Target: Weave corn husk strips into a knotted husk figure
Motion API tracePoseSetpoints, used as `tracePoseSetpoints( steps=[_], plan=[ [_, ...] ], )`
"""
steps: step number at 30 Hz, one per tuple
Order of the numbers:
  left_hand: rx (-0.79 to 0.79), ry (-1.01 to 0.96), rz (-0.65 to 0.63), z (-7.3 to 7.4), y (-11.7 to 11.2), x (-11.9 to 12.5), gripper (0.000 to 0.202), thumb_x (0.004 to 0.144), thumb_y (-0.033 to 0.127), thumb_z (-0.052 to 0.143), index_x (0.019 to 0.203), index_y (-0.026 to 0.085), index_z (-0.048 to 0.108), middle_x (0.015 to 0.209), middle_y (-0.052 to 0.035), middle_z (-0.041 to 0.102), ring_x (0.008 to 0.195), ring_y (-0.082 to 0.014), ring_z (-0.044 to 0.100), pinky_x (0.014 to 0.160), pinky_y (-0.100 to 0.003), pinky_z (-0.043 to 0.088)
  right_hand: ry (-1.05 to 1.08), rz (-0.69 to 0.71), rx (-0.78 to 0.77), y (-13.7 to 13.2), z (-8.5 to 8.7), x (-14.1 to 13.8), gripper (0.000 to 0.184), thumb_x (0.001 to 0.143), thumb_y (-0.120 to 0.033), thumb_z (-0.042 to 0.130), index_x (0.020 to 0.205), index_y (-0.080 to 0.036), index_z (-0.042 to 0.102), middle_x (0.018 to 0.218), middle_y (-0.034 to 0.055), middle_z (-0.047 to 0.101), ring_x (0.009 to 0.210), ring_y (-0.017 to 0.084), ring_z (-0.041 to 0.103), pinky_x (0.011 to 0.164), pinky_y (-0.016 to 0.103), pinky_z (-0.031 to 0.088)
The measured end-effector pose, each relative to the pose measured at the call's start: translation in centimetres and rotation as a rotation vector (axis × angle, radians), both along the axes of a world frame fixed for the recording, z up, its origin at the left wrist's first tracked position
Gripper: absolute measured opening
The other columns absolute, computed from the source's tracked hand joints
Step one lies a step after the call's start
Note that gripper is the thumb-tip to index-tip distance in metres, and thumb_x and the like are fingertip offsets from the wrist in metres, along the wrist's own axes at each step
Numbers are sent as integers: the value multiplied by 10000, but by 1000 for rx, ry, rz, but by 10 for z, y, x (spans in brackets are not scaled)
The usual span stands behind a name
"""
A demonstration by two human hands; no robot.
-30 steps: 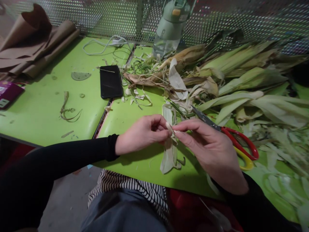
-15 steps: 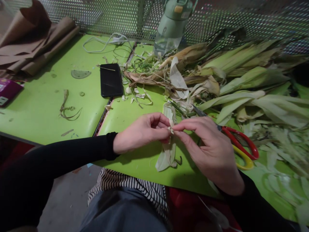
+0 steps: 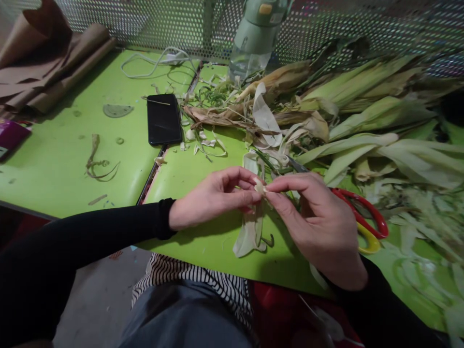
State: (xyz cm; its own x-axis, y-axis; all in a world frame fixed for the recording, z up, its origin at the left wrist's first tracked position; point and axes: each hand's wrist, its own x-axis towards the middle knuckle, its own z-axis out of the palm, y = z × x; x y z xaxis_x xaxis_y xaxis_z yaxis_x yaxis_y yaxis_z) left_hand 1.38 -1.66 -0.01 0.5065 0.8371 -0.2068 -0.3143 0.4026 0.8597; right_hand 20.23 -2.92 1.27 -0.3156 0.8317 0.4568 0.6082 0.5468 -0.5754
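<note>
We pinched husk (image 3: pixel 250 232) top, left hand (image 3: pixel 213 198), right hand (image 3: pixel 319 227) fingertips closed on it; long axis near-far, free end pointed near.

phone (image 3: pixel 164 119) left of husks (image 3: pixel 362 121), scissors (image 3: pixel 357 215) right

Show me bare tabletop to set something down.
Barest: the table left of the phone, below the brown paper, few scraps. Smaller patch between phone and left hand, pinching a husk strip. Corn husks crowd the right, around the scissors.
</note>
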Motion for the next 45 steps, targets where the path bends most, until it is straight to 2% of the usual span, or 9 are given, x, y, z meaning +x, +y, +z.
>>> tracePoseSetpoints(
  steps=[5,10,14,18,22,26,34,41,45],
  plan=[
    [-71,-53,4,0,0,0,113,873,148,672,928,114,578,794,-17,672,716,-84,658,714,-225,536,-68,84,75,2,-2,0,144,900,-159,644,964,-287,633,930,13,728,880,209,672,768,379,541],
    [-150,-96,-28,0,0,-3,123,851,111,679,922,115,578,760,-10,685,707,-95,673,756,-257,549,-165,141,265,3,-3,0,202,884,-142,675,1022,-270,603,931,11,741,857,200,678,778,380,524],
    [-206,-144,-40,1,0,-3,65,868,95,645,892,112,587,738,-9,690,691,-83,676,748,-240,553,-189,174,311,3,-3,0,214,888,-127,662,1034,-260,581,937,25,735,853,201,671,763,372,519],
    [-240,-130,-63,-1,-1,-1,50,866,90,643,842,105,601,725,-24,699,707,-90,679,768,-249,554,-151,100,303,0,-5,-2,210,885,-97,641,1007,-255,576,900,25,712,832,200,651,748,365,521],
    [-276,-165,-94,-6,-3,1,105,806,135,732,810,101,633,749,-30,705,721,-90,679,806,-260,558,-111,21,295,-2,-6,-4,195,865,-111,667,979,-258,608,897,18,708,826,202,657,743,371,535],
    [-328,-168,-153,-8,-2,0,69,813,133,716,826,96,660,768,-41,712,742,-90,691,821,-247,559,-116,92,265,-1,-4,-4,185,878,-111,659,973,-263,611,895,13,732,833,199,687,742,372,543],
    [-396,-128,-180,-3,-3,-1,42,784,94,660,784,102,618,696,-45,713,648,-87,688,698,-201,558,-149,327,220,5,2,7,250,878,-108,662,1041,-296,646,954,9,768,860,198,713,767,382,541],
    [-352,-167,-218,-4,-6,-2,94,784,191,648,794,105,612,704,-57,705,637,-103,686,664,-210,563,-143,423,214,9,8,14,223,885,-149,669,1039,-310,652,969,-6,752,884,174,700,777,345,560],
    [-320,-112,-181,1,-6,-3,72,820,163,636,792,113,592,691,-40,700,626,-86,680,678,-202,563,-192,415,237,11,9,13,183,881,-150,676,990,-295,649,944,6,731,861,168,686,764,331,559]
  ],
)
